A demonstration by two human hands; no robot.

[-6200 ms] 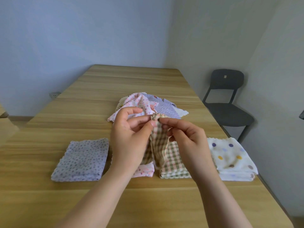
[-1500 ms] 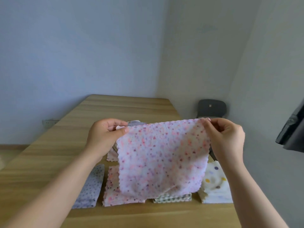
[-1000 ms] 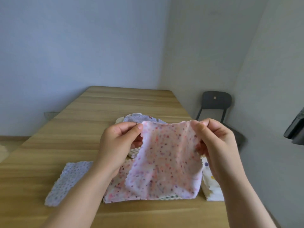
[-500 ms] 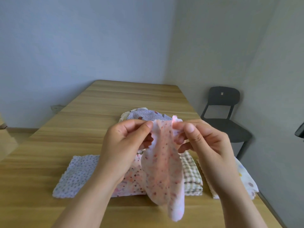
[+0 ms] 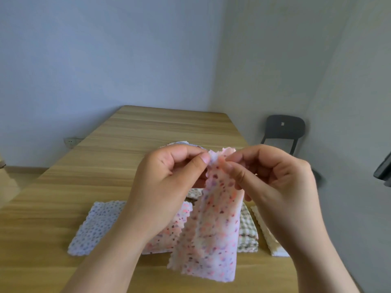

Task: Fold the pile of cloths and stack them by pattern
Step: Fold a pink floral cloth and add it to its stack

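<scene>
A pink speckled cloth (image 5: pixel 213 229) hangs folded in half in front of me above the table. My left hand (image 5: pixel 167 187) and my right hand (image 5: pixel 275 182) pinch its top corners together, thumbs almost touching. Below it on the table lie folded stacks in a row: a lilac speckled cloth (image 5: pixel 95 227) at the left, a pink speckled stack (image 5: pixel 169 235), a green checked stack (image 5: pixel 248 233) and the edge of a white dotted stack (image 5: pixel 266 235) at the right. The loose pile (image 5: pixel 182 143) of unfolded cloths shows just behind my hands.
The wooden table (image 5: pixel 148 132) stretches away toward the blue wall. A dark chair (image 5: pixel 283 132) stands beyond the table's right edge by the white wall. A wall socket (image 5: pixel 70 141) sits low on the left.
My hands have come together, bringing the two top corners of the pink speckled cloth to meet, so it now hangs doubled instead of spread wide.
</scene>
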